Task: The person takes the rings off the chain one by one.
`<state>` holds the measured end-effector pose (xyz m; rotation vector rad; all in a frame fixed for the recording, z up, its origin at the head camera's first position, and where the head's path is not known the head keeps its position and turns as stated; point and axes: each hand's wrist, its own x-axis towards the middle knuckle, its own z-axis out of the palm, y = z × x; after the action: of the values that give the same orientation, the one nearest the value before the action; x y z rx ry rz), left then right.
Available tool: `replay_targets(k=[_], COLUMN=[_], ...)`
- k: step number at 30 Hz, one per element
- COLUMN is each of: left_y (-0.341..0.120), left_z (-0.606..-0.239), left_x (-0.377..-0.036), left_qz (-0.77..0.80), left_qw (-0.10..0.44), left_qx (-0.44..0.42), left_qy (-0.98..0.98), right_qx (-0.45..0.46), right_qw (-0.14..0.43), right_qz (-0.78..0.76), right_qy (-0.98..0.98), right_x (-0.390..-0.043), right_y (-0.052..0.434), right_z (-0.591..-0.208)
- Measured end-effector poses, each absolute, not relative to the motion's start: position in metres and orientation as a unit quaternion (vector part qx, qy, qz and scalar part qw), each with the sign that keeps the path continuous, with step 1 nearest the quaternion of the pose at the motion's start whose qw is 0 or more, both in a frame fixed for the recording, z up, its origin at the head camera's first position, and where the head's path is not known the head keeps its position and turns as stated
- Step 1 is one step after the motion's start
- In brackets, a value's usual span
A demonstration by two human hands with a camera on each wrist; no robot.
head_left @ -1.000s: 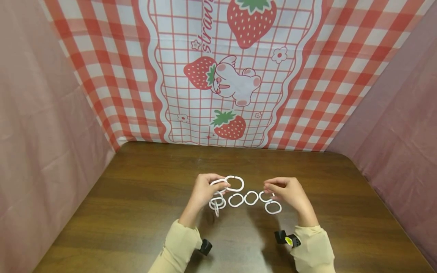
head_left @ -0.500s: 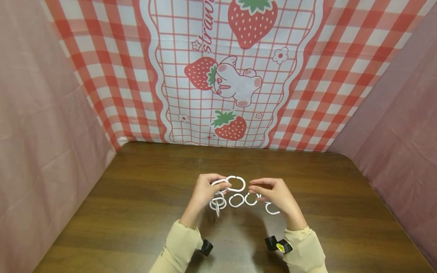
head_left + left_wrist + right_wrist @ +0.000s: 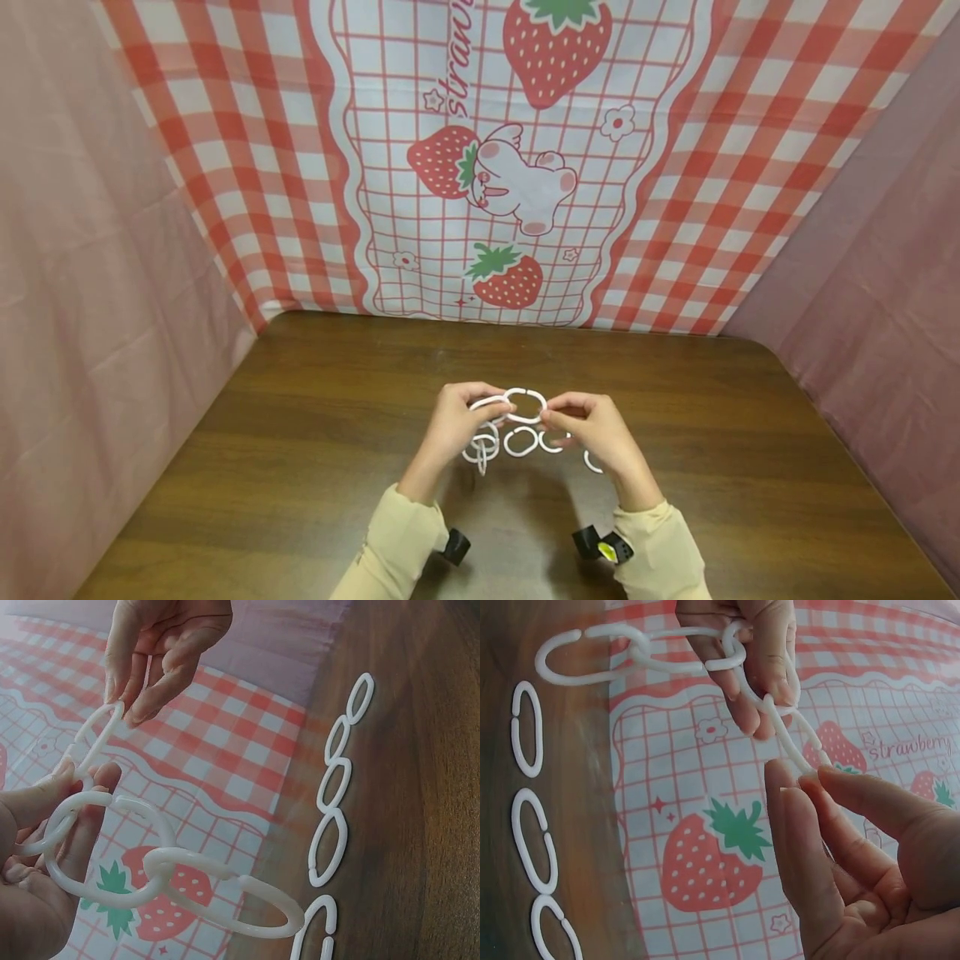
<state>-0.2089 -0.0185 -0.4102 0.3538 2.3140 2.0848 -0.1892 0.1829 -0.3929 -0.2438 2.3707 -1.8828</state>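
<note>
My left hand (image 3: 452, 423) holds a chain of white plastic C-shaped links by one link, pinched between thumb and fingers. Linked rings such as this chain link (image 3: 112, 901) dangle below that hand. An end link (image 3: 787, 742) sticks out from the pinch toward the right, its small gap on the upper side in the head view. Thumb and fingertips of my right hand (image 3: 602, 427) pinch the far end of this link. Under the hands, several loose links (image 3: 342, 840) lie in a row on the table; the right hand partly hides some of them in the head view.
The brown wooden table (image 3: 337, 400) runs back to a strawberry-print checked cloth (image 3: 510, 200) hung behind it. Pink curtains (image 3: 105, 292) flank both sides. A black wrist device (image 3: 455, 547) sits at each sleeve cuff.
My right hand has moved left from above the loose links to the end link and now pinches it. The left hand stays almost in place with the chain.
</note>
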Motion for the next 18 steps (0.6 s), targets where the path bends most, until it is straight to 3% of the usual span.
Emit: replay_targets(k=[6, 18], left_y=[-0.019, -0.021], left_z=[-0.411, -0.411], left_x=[-0.209, -0.209], left_qz=[0.652, 0.652], left_qw=[0.004, 0.067], left_qx=[0.145, 0.207], left_qy=[0.744, 0.726], right_qx=[-0.057, -0.036], right_qw=[0.037, 0.001], right_qz=[-0.652, -0.664], right_qy=[0.755, 0.747], right_x=[-0.185, -0.181], right_y=[0.18, 0.182], right_z=[-0.388, -0.377])
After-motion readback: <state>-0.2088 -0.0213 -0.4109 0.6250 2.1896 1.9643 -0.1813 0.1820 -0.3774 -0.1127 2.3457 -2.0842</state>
